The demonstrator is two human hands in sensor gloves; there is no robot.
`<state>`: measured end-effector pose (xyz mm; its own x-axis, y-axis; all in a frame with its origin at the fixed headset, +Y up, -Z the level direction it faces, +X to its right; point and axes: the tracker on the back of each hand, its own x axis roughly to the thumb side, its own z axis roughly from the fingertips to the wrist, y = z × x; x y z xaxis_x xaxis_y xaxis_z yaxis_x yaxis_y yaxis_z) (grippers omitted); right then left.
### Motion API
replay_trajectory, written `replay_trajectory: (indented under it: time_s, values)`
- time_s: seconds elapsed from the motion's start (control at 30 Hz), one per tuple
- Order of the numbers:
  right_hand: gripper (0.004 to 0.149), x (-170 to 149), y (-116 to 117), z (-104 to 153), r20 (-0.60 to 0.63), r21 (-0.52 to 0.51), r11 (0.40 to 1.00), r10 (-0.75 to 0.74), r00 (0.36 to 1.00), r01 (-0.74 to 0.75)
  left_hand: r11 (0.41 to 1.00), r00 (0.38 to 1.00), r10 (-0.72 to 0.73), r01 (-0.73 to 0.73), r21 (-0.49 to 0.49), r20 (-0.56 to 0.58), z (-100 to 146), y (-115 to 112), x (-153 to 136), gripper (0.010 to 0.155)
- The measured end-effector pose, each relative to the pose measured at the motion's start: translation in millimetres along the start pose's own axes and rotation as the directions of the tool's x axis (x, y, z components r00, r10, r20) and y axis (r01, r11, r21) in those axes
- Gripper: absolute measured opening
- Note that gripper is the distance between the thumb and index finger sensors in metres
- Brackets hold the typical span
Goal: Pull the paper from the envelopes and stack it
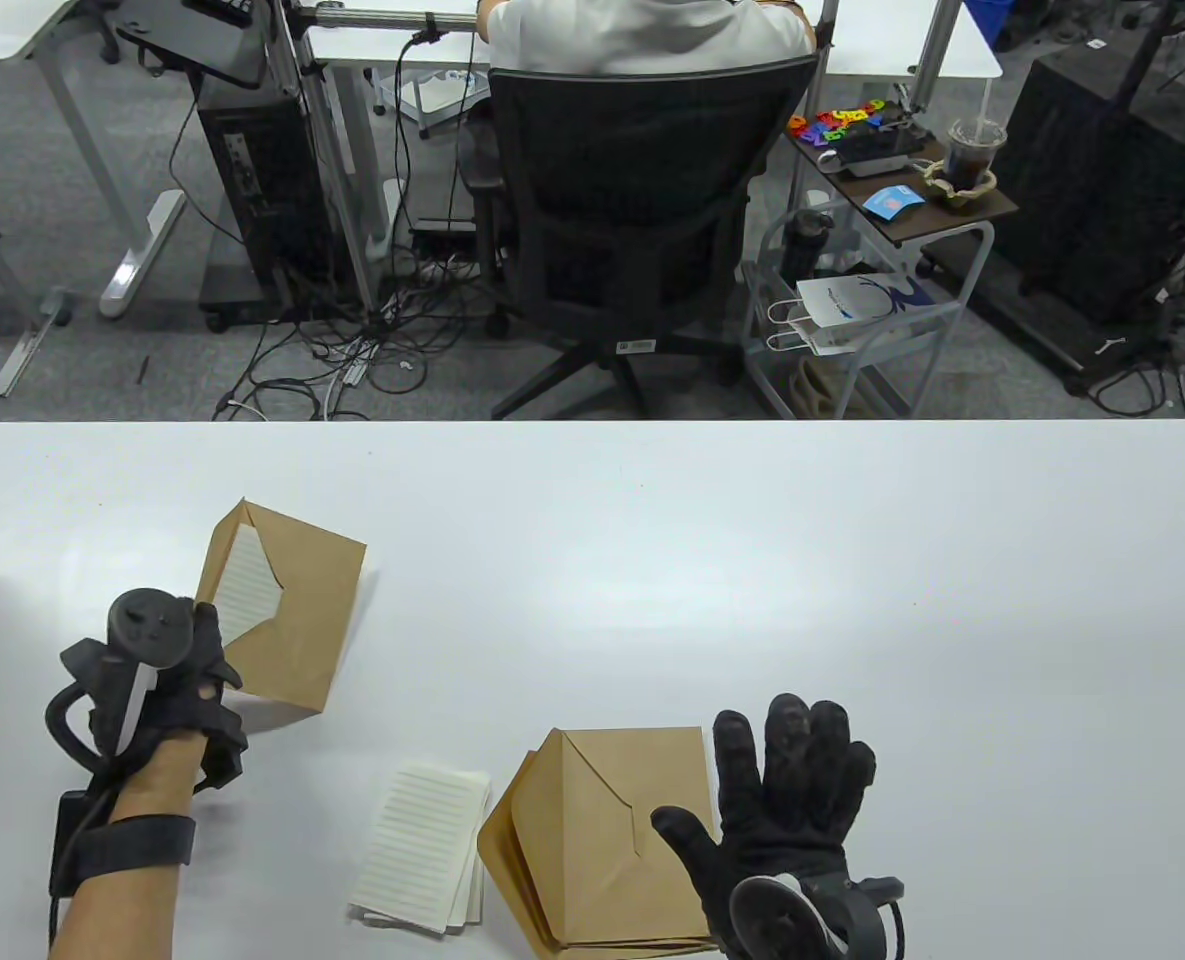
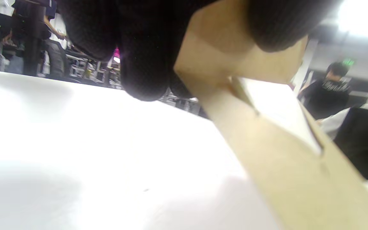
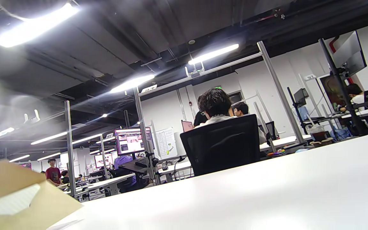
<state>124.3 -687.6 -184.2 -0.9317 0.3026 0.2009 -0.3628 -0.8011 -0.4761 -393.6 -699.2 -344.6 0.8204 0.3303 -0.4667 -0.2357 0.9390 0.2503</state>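
Right hand [image 1: 792,800], fingers spread, hovers beside emptied envelopes [image 1: 602,850]; paper stack [image 1: 422,850] alongside. Left hand [image 1: 167,680] pinches the filled envelope [image 1: 292,600], tilted off the tabletop [image 1: 752,560] so its sheet [image 1: 247,590] is reachable.

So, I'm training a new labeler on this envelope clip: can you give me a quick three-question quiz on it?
1. True or false: lined paper shows inside the open envelope that the left hand holds.
2. What lies between the left hand and the envelope stack?
3. The right hand is: A) fist B) spread over the stack C) gripping paper.

Key: 1 true; 2 the lined paper stack; 3 B.
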Motion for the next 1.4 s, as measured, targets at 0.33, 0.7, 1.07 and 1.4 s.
replay_trajectory:
  time_s: [0.33, 0.7, 1.07, 1.4]
  values:
    - [0.088, -5, 9, -5, -0.044, 0.058, 0.998, -0.001, 0.999, 0.003, 0.868, 0.84, 0.496, -0.485, -0.103, 0.221, 76, 40, 21, 0.051]
    - [0.088, -7, 18, -7, -0.074, 0.138, 0.984, -0.107, 0.991, 0.117, 0.673, 0.604, 0.739, -0.65, -0.353, 0.297, 149, 23, 54, 0.05]
    - [0.094, -14, 22, -11, -0.152, 0.241, 0.87, -0.405, 0.902, 0.431, 0.56, 0.509, 0.818, -0.601, -0.569, 0.268, 187, -9, 92, 0.051]
    - [0.085, -23, 37, -12, -0.295, 0.271, 0.619, -0.676, 0.676, 0.737, 0.575, 0.51, 0.808, -0.574, -0.583, 0.295, 198, -21, 94, 0.051]
